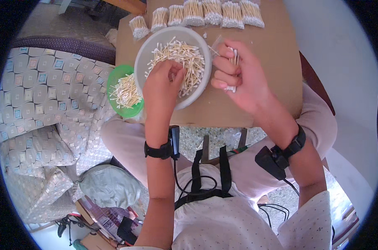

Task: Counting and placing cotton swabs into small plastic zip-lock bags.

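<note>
Sorting of cotton swabs at a low surface, seen from above. In the centre of the frame, a round whitish bowl [141, 62] with a smooth, translucent-looking rim is filled with loose swabs [191, 54], whose thin, pale wood-coloured sticks end in soft white tips and lie crossed at all angles. The left hand [162, 83] is lowered over the bowl with fingers curled and thumb drawn narrowly toward them; whether a swab is pinched there cannot be told. At right of centre, the right hand [248, 81] is closed as a fist around a small bundle of swabs [235, 58], with white tips showing above and below the fingers. A sliver of clear film [215, 45] is seen just beside its knuckles.

The step in hand is judged to be the gathering of a counted or fist-sized bundle; the next move would seem to call for a light fingertip pinch, with the swabs aligned before they are added.

Along the upper edge, seven bundles [193, 12] in glossy clear wrapping are ranged in a row upon the matt brown tabletop [276, 54]. At left of the bowl, more swabs [125, 91] are heaped in a bright green plastic basket [126, 111].
</note>
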A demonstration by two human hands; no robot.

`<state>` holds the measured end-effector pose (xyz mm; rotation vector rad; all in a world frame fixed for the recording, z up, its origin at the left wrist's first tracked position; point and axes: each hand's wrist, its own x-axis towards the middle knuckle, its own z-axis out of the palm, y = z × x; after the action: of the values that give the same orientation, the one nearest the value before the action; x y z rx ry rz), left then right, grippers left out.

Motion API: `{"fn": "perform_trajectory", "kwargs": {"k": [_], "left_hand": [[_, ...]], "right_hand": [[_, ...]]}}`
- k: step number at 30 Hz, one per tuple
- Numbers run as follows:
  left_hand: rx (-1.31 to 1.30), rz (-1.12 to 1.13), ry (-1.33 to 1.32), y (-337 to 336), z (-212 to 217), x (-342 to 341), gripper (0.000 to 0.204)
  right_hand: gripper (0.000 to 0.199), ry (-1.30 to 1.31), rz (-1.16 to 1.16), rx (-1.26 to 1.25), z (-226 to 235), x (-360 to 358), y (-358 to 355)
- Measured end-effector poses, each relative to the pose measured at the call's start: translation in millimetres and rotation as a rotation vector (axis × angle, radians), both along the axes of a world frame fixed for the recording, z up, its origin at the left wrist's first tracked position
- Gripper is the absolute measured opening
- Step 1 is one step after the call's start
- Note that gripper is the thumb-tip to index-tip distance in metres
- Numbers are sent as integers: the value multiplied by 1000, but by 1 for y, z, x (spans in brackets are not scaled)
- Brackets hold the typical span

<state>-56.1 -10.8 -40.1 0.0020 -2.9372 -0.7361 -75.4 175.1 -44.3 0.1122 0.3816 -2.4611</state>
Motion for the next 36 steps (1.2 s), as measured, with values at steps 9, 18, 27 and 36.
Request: {"fn": "perform_trajectory", "kwargs": {"k": [9, 18, 27, 36], "left_hand": [[-26, 37, 18, -2, 1, 4, 12], [-14, 29, 170, -1, -2, 7, 13], [439, 154, 203, 24, 31, 34, 9], [776, 153, 54, 32, 34, 45, 7]], "right_hand": [[28, 100, 104, 348, 4, 1, -12], [28, 190, 108, 476, 5, 2, -16], [30, 294, 26, 521, 20, 10, -23], [25, 446, 184, 549, 20, 11, -18]]}}
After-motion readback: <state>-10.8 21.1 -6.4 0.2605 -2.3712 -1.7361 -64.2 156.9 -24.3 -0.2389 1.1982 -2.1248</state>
